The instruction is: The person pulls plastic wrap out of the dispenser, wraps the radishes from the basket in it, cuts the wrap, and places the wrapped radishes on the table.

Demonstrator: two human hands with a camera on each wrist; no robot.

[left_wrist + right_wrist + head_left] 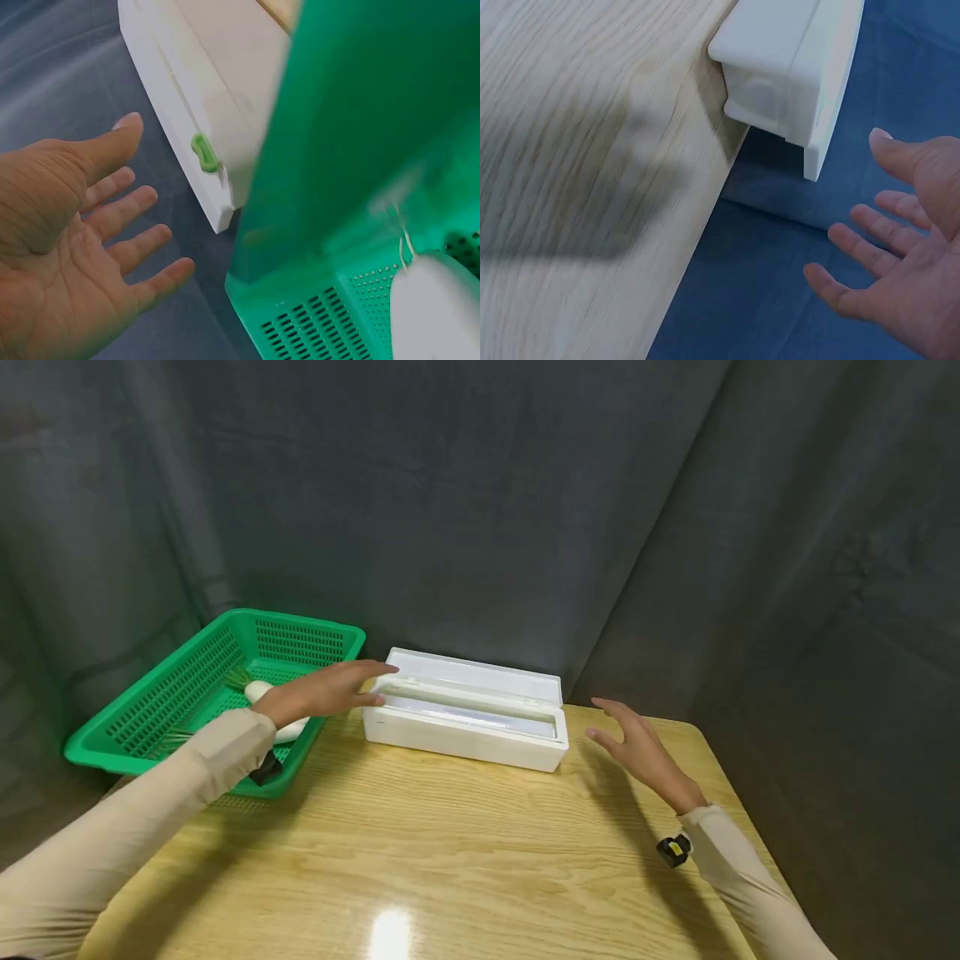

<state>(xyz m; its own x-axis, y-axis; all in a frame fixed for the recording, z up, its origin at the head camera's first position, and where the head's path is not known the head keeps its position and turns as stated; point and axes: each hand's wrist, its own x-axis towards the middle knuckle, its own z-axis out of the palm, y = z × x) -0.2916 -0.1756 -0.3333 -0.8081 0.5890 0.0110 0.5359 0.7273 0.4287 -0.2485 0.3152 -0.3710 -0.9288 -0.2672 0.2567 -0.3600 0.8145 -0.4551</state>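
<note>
Dark grey curtains (465,510) hang behind a wooden table (465,843).

The head view looks forward and down; both closer wrist views also show the white box (465,741).

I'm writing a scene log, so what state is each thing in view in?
White oblong box: open.
Hinged lid: raised, tipped back.
Green slider: near one end of the box.
Green plastic basket: upright, holding radishes.
White radishes: lying in the basket, partly hidden.
Left hand: empty, near the box.
Right hand: empty, apart from the box.
Dark curtain: hanging.
</note>
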